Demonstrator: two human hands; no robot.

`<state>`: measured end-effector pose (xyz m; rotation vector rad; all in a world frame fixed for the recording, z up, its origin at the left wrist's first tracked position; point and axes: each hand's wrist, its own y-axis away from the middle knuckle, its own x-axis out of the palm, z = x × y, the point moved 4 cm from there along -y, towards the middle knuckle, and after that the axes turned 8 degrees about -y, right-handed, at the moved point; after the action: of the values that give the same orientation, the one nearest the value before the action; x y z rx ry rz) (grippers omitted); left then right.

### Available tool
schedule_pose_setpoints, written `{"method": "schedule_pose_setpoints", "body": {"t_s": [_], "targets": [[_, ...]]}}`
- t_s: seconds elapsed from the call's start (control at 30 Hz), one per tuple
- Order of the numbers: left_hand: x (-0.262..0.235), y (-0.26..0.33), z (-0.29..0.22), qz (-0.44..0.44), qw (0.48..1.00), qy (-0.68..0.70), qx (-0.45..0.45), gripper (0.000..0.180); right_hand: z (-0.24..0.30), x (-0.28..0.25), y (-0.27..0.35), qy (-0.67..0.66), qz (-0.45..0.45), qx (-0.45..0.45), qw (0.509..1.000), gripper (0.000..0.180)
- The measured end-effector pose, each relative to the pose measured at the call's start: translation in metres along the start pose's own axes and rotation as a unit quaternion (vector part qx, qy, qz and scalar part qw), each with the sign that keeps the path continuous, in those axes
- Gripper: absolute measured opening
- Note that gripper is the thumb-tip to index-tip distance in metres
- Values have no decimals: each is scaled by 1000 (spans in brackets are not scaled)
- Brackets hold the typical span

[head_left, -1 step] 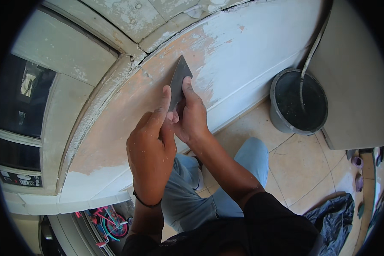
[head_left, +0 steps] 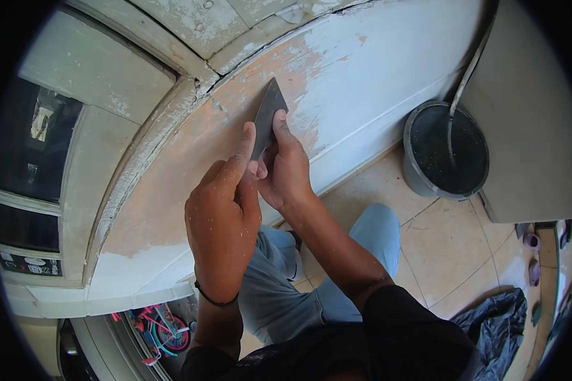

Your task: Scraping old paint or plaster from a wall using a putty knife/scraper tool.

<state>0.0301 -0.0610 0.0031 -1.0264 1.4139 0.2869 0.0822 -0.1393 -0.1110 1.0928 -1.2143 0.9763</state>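
Note:
A flat dark grey scraper blade (head_left: 270, 108) is in my hands, its pointed corner turned up towards the wall. My right hand (head_left: 289, 162) grips it from the right, the thumb lying on its face; the lower end is hidden by fingers. My left hand (head_left: 222, 203) is closed against the blade's left side, its index finger stretched along the edge and its other fingers curled. White specks dot the skin. Behind the hands is a low wall (head_left: 165, 190) with a bare, peach-brown patch, bordered by white, streaky coating.
At the right, a dark bucket (head_left: 408, 159) of dark liquid stands on the tiled floor (head_left: 451, 247) with a hose (head_left: 467, 70) dipping in. A black plastic bag (head_left: 499, 324) lies lower right. Peeling window frames (head_left: 108, 159) edge the wall; a child's bicycle (head_left: 165, 330) is lower left.
Both hands and the scraper blade have shifted very slightly up, with my left hand also a touch to the left. The grip looks the same.

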Motion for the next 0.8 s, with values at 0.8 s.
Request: {"method": "schedule_pose_setpoints", "body": {"t_s": [0.8], "targets": [[16,8,18,-16,982,151,110,47,29,26,15,45,-85,-80,992,38]]}}
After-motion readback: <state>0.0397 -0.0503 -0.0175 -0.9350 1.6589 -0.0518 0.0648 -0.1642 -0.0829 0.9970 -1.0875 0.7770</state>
